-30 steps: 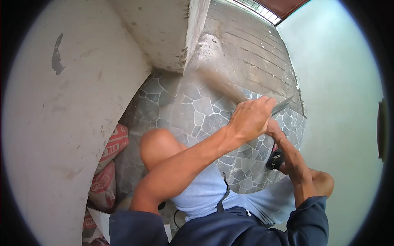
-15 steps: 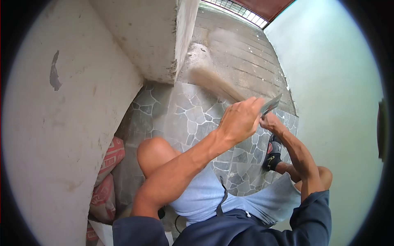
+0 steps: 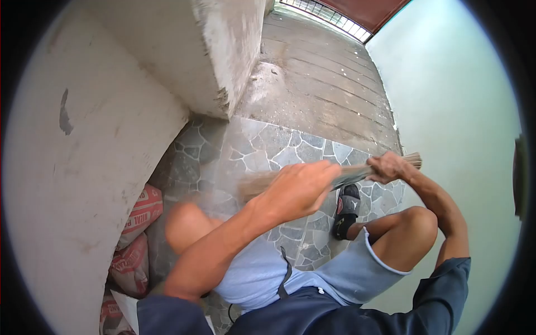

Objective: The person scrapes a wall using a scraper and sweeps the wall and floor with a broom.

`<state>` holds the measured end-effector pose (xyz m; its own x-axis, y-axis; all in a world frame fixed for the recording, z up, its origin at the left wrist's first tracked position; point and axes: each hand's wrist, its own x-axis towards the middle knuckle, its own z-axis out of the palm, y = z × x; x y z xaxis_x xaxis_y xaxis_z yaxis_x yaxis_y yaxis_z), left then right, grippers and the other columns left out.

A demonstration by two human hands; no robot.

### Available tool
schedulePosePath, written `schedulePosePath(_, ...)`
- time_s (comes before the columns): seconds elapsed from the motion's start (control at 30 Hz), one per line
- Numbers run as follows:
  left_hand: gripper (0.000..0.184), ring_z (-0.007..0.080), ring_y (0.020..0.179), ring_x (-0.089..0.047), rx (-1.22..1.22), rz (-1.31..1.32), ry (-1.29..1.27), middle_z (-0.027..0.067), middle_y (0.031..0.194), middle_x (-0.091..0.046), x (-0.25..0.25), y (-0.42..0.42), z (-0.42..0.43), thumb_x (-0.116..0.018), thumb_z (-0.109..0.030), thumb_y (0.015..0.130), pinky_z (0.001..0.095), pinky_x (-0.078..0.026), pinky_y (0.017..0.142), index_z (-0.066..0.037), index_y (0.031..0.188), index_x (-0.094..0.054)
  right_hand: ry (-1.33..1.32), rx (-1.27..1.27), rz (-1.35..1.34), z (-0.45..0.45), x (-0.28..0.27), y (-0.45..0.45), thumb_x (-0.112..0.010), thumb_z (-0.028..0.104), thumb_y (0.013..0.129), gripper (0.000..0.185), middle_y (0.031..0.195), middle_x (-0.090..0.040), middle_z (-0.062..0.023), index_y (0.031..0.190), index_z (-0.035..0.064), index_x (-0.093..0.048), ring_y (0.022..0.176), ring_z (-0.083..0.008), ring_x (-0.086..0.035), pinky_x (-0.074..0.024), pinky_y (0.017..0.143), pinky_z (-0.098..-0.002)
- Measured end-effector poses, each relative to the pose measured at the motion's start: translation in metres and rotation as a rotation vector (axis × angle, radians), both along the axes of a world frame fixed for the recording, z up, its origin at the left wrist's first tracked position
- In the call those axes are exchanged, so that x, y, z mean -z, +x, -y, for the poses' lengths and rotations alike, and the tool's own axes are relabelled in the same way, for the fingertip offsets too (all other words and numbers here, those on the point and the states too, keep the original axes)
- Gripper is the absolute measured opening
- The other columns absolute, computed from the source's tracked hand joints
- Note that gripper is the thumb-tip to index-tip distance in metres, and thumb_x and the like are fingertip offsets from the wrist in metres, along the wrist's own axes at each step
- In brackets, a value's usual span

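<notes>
A broom of thin sticks [image 3: 357, 167] lies crosswise in front of me, its sweeping end [image 3: 254, 185] smeared by motion at the left. My right hand [image 3: 386, 167] is closed around it near the bundled butt end, which pokes out towards the right wall. My left hand [image 3: 304, 187] is closed in front of the broom's middle and hides part of it. From its fingers a flat grey-green thing [image 3: 353, 177], too blurred to name, reaches along the sticks towards my right hand. I cannot tell whether the left fingers also touch the broom.
Stone-patterned tiles [image 3: 262, 146] meet rough concrete [image 3: 329, 84] ahead. A wall corner [image 3: 215, 95] juts in at the left, above red-printed sacks [image 3: 134, 262]. The pale wall [image 3: 463, 139] stands close at the right. My sandalled foot [image 3: 347, 207] is below the broom.
The broom has swung from slanting over the concrete to nearly level above the tiles. My right hand has moved right, my left hand down and left. The view has shifted slightly.
</notes>
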<state>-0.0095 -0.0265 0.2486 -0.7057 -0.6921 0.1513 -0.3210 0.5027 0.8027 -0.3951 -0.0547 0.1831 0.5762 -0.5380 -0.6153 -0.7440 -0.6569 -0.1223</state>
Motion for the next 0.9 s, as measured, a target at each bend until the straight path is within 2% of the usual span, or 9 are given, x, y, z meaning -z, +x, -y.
schedulePosePath(0.07, 0.021, 0.0357, 0.083, -0.058, -0.049, 0.015, -0.034, 0.0138, 0.087, -0.056, 0.006, -0.001, 0.0, -0.063, -0.007, 0.081, 0.0454, -0.046, 0.069, -0.004, 0.099, -0.052, 0.023, -0.004, 0.074, 0.006, 0.045, -0.011, -0.058, 0.051, 0.088, 0.049, 0.072, -0.061, -0.0193, 0.094, 0.0032, -0.05, 0.063, -0.0406, -0.061, -0.0481, 0.056, -0.0487)
schedulePosePath(0.17, 0.019, 0.0349, 0.081, -0.058, -0.142, 0.146, -0.035, 0.0132, 0.085, -0.056, 0.006, -0.004, -0.003, -0.063, -0.005, 0.081, 0.0447, -0.046, 0.068, -0.005, 0.097, -0.052, -0.126, 0.285, 0.08, 0.039, 0.093, -0.031, -0.054, 0.051, 0.09, 0.051, 0.067, -0.059, -0.0248, 0.093, 0.0008, -0.05, 0.066, -0.0444, -0.061, -0.0484, 0.059, -0.0507)
schedulePosePath(0.3, 0.019, 0.0346, 0.078, -0.057, -0.255, 0.318, -0.008, 0.013, 0.084, -0.056, -0.012, -0.023, -0.008, -0.064, -0.005, 0.08, 0.0438, -0.045, 0.067, -0.004, 0.096, -0.054, -0.1, 0.723, 0.364, 0.086, 0.078, -0.043, -0.055, 0.052, 0.091, 0.053, 0.065, -0.057, -0.029, 0.091, -0.0015, -0.05, 0.064, -0.0491, -0.057, -0.0443, 0.06, -0.0541)
schedulePosePath(0.43, 0.02, 0.0354, 0.076, -0.057, -0.422, 0.305, 0.036, 0.0134, 0.083, -0.055, -0.02, -0.047, -0.021, -0.065, -0.005, 0.079, 0.0435, -0.045, 0.065, -0.004, 0.098, -0.056, -0.021, 0.271, 0.318, 0.116, 0.06, -0.062, -0.058, 0.052, 0.089, 0.053, 0.063, -0.055, -0.0256, 0.09, 0.0003, -0.051, 0.064, -0.0458, -0.057, -0.0438, 0.06, -0.0516)
schedulePosePath(0.57, 0.021, 0.0356, 0.075, -0.057, -0.589, 0.393, 0.089, 0.0137, 0.083, -0.055, -0.025, -0.068, -0.043, -0.066, -0.005, 0.079, 0.0433, -0.045, 0.064, -0.004, 0.097, -0.058, 0.106, 0.027, 0.306, 0.154, 0.07, -0.037, -0.054, 0.058, 0.089, 0.058, 0.064, -0.056, -0.0253, 0.091, 0.0007, -0.051, 0.064, -0.045, -0.058, -0.045, 0.061, -0.0511)
schedulePosePath(0.67, 0.018, 0.0359, 0.075, -0.058, -0.702, 0.402, 0.152, 0.0139, 0.083, -0.056, -0.035, -0.086, -0.058, -0.065, -0.006, 0.08, 0.0431, -0.045, 0.064, -0.004, 0.096, -0.059, 0.058, 0.122, 0.347, 0.203, 0.107, -0.017, -0.052, 0.06, 0.089, 0.06, 0.066, -0.058, -0.0254, 0.09, -0.0003, -0.053, 0.064, -0.0441, -0.059, -0.0464, 0.061, -0.0499)
schedulePosePath(0.73, 0.016, 0.0357, 0.076, -0.058, -0.741, 0.436, 0.172, 0.0139, 0.084, -0.056, -0.05, -0.088, -0.073, -0.064, -0.007, 0.081, 0.0437, -0.046, 0.065, -0.005, 0.096, -0.058, -0.104, 0.145, 0.337, 0.252, 0.131, -0.033, -0.052, 0.058, 0.091, 0.059, 0.066, -0.059, -0.0216, 0.087, -0.0005, -0.056, 0.058, -0.0378, -0.06, -0.0476, 0.056, -0.0471)
schedulePosePath(0.8, 0.015, 0.0352, 0.078, -0.059, -0.774, 0.503, 0.148, 0.0139, 0.085, -0.056, -0.06, -0.083, -0.086, -0.062, -0.008, 0.082, 0.0448, -0.047, 0.067, -0.005, 0.096, -0.057, -0.024, 0.38, 0.142, 0.266, 0.102, -0.042, -0.052, 0.056, 0.092, 0.057, 0.067, -0.06, -0.018, 0.087, -0.0001, -0.059, 0.052, -0.0301, -0.059, -0.0473, 0.05, -0.0437)
schedulePosePath(0.9, 0.014, 0.0373, 0.077, -0.059, -0.878, 0.545, 0.167, 0.0147, 0.085, -0.056, -0.068, -0.064, -0.101, -0.062, -0.008, 0.083, 0.0452, -0.046, 0.065, -0.006, 0.096, -0.057, 0.043, 0.733, 0.17, 0.254, 0.05, -0.063, -0.051, 0.058, 0.092, 0.061, 0.064, -0.057, -0.0167, 0.082, -0.0012, -0.061, 0.071, -0.0274, -0.065, -0.0473, 0.063, -0.0493)
